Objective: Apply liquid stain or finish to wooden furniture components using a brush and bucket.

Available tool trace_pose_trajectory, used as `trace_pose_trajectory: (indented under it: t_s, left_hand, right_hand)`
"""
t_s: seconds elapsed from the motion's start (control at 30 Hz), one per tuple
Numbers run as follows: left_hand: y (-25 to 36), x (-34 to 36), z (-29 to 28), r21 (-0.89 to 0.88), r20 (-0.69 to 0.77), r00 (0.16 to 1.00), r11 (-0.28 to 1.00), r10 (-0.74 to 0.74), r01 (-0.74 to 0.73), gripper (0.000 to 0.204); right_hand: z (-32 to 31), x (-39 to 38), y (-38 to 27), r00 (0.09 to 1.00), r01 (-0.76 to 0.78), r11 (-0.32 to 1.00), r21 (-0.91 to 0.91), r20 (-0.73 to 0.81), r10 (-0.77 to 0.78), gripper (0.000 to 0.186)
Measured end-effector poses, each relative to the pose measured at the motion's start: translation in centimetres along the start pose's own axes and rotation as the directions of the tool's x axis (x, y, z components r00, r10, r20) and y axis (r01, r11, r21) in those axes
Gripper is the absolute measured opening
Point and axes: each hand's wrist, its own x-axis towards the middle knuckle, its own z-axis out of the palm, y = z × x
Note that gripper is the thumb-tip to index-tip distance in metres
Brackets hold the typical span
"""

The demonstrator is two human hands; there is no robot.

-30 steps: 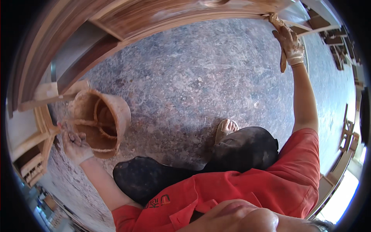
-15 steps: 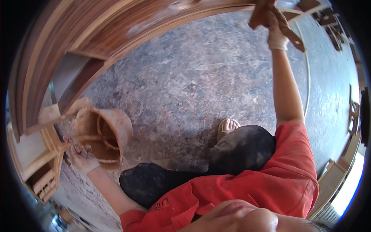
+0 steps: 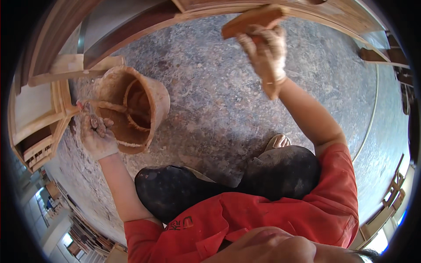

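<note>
My right hand (image 3: 268, 59), in a stained pale glove, is closed round a brown brush-like tool (image 3: 239, 24), slightly blurred, just below the curved wooden furniture piece (image 3: 118, 37) along the top. My left hand (image 3: 97, 136), also gloved, has its fingers curled at the left side of a large crusted brown bucket (image 3: 160, 105); a small reddish bit shows above the fingertips, and what they grip is unclear. The bucket has a crossbar and an inner ring, with brown material inside.
A wooden frame (image 3: 59, 109) stands close left of the bucket. More wooden pieces (image 3: 392, 55) line the far right, and a pale hose (image 3: 375, 109) runs along the mottled floor (image 3: 201, 114). My knees and sandalled foot (image 3: 278, 141) are below. Workshop stacks show at lower left.
My right hand has swung left and a little down with the tool from the right end of the furniture. My left hand stays curled by the bucket. The whole view has shifted.
</note>
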Motion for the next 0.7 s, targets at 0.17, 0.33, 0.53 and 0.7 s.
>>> trace_pose_trajectory:
  t_s: [0.17, 0.33, 0.53, 0.7]
  left_hand:
    - [0.7, -0.9, 0.9, -0.027, 0.125, 0.992, 1.000, 0.004, 0.000, 0.033]
    - [0.0, 0.3, -0.5, -0.116, 0.240, 0.971, 0.992, -0.011, 0.040, 0.045]
    - [0.6, 0.2, -0.6, -0.035, 0.207, 0.978, 0.999, -0.031, 0.039, 0.043]
    - [1.5, -0.6, 1.8, 0.168, -0.092, 0.995, 0.986, 0.033, -0.017, 0.040]
  right_hand:
    - [6.4, 0.6, -6.1, 0.668, -0.612, 0.788, 0.068, 0.577, 0.470, 0.023]
    - [8.5, -0.2, -4.9, 0.596, -0.588, 0.808, 0.027, 0.690, 0.411, 0.017]
    - [-1.0, 1.6, 1.5, 0.755, -0.021, 0.988, -0.154, 0.645, 0.116, 0.011]
    - [-16.4, 1.8, 13.0, 0.931, -0.194, 0.885, -0.422, 0.205, 0.302, 0.024]
